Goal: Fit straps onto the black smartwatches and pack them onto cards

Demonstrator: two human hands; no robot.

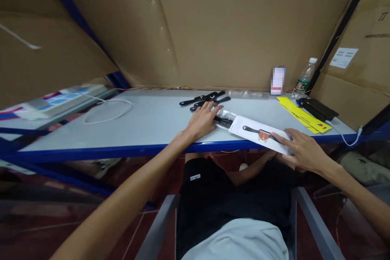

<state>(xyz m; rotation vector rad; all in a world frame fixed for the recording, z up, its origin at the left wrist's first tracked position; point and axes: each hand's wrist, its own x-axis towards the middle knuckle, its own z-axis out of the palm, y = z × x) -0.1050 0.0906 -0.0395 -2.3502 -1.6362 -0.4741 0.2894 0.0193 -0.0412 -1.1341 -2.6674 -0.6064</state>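
My left hand (204, 122) is at the front of the table, its fingers closed round the left end of a clear plastic sleeve (229, 114). A black spokeshave (224, 121) lies inside that sleeve. From its right side sticks out a white printed card (251, 132) with a picture of the tool, slanting down to the right over the table edge. My right hand (300, 148) grips the card's right end, index finger stretched along its face. Behind my left hand several loose black spokeshaves (204, 98) lie in a pile, partly hidden by the fingers.
Yellow cards (301, 115) lie at the right, beside a black flat device (319, 108) with a white cable. A water bottle (304, 79) and a blurred upright item (277, 81) stand behind. Clear plastic packaging (246, 94) lies at the back. A white cable (108, 111) loops at left.
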